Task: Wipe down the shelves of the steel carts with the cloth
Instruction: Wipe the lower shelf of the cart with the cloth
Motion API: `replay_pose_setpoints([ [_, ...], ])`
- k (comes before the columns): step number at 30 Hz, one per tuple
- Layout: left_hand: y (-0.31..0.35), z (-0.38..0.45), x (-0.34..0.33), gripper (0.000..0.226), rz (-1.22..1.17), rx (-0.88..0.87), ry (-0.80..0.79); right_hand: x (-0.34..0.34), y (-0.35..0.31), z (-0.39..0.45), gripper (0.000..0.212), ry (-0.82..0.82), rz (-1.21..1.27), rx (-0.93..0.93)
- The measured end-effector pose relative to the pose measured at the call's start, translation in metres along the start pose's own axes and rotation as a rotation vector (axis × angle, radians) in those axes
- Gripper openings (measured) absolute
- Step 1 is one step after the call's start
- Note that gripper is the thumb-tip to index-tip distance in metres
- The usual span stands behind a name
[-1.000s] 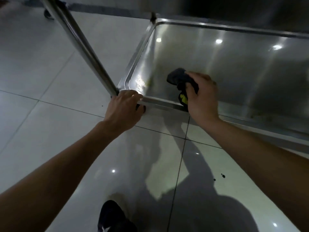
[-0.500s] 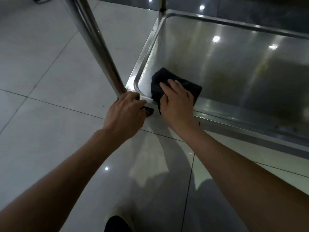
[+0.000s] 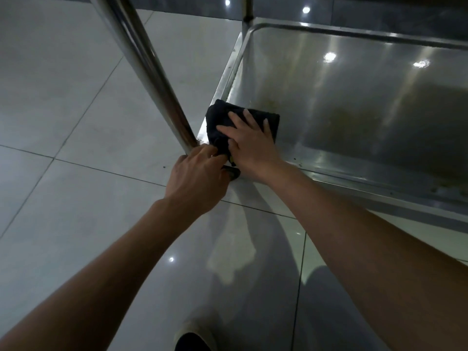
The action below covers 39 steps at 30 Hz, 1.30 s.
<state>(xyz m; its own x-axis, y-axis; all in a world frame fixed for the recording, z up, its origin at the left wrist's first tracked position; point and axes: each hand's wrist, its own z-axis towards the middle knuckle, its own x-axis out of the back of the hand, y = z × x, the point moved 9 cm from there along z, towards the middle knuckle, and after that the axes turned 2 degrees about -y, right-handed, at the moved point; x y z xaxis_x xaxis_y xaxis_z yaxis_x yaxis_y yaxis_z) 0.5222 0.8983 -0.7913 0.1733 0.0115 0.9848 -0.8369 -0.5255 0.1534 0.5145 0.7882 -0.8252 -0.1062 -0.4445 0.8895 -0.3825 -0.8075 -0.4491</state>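
A dark cloth point(image 3: 219, 117) lies flat in the near left corner of the steel cart's bottom shelf point(image 3: 354, 102). My right hand point(image 3: 249, 141) presses on the cloth with straight, spread fingers. My left hand point(image 3: 197, 178) grips the shelf's near left corner at the foot of the steel post point(image 3: 141, 67), fingers curled over the rim and touching the cloth's edge. The shelf surface shows yellowish smears beyond the cloth.
The raised shelf rim point(image 3: 367, 178) runs along the near side and rim point(image 3: 229, 69) along the left. A second post point(image 3: 247, 8) stands at the far left corner. Glossy grey floor tiles point(image 3: 63, 122) spread to the left. My shoe point(image 3: 192, 342) shows at the bottom.
My right hand went from holding the bunched cloth at the near rim to pressing it flat in the shelf's left corner. The left hand has stayed on the corner.
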Motion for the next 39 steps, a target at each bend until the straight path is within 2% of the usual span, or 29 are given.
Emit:
replay_pose_setpoints([
  [10,0.006,0.009,0.0,0.039,0.075,0.034,-0.013,0.009,0.024,-0.017,0.047,0.031,-0.014,-0.062],
  [17,0.037,0.024,0.008,0.036,0.158,-0.022,0.063,0.032,0.08,-0.052,0.046,0.088,-0.046,-0.134],
  [20,0.069,0.025,-0.002,0.037,0.176,-0.071,0.024,0.042,0.108,-0.073,0.046,0.097,-0.045,-0.16],
  [28,0.107,0.02,-0.015,0.033,0.176,-0.063,-0.035,0.062,0.157,-0.117,0.047,0.066,-0.101,-0.171],
  [34,0.119,0.01,-0.033,0.056,0.16,-0.015,-0.215,0.069,0.17,-0.132,0.048,0.032,-0.065,-0.18],
  [39,0.128,0.014,-0.031,0.048,0.226,-0.012,-0.086,0.081,0.198,-0.151,0.046,0.126,-0.076,-0.212],
])
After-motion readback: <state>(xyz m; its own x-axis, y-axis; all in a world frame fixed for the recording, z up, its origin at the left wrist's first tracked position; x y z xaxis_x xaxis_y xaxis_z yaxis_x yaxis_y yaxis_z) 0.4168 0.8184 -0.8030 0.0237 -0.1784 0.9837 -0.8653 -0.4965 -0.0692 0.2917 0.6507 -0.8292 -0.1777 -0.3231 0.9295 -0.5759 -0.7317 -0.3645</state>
